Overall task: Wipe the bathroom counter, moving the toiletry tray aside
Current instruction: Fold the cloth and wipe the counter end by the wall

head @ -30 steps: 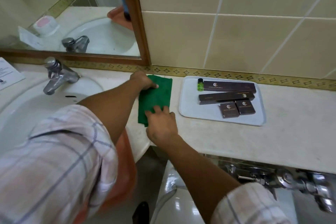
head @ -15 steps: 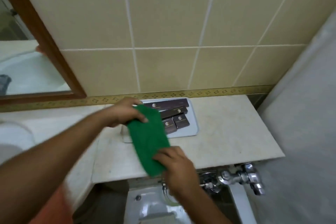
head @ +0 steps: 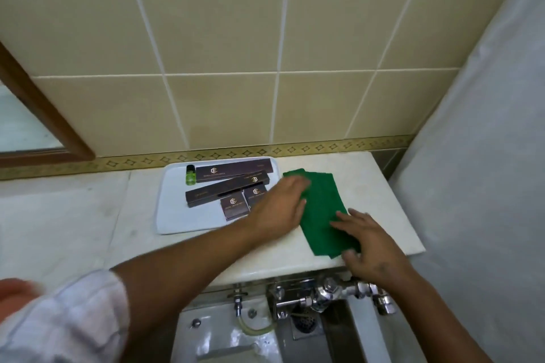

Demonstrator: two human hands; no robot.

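Take the tray (head: 171,215) as your marker: it is white and sits on the pale surface (head: 88,215) against the back wall, just below the patterned tile border (head: 295,150). To the left of the tray you have the wooden corner of the mirror frame (head: 44,115) on the wall. On the tray, a small green bottle (head: 191,175) stands at its back left corner, with two long dark boxes (head: 234,170) lying beside it and two short dark boxes (head: 235,206) in front of those.

Your left arm crosses over the front right corner of the tray, and your left hand (head: 278,209) lies flat, fingers pressed together, on the left part of the green cloth (head: 321,209). The cloth is spread out on the surface just to the right of the tray, close to its edge. Your right hand (head: 368,244) rests on the cloth's front right part with fingers spread, the thumb at the cloth's near edge. Below the surface's front edge, to the right of the tray, chrome pipe fittings (head: 327,295) show.
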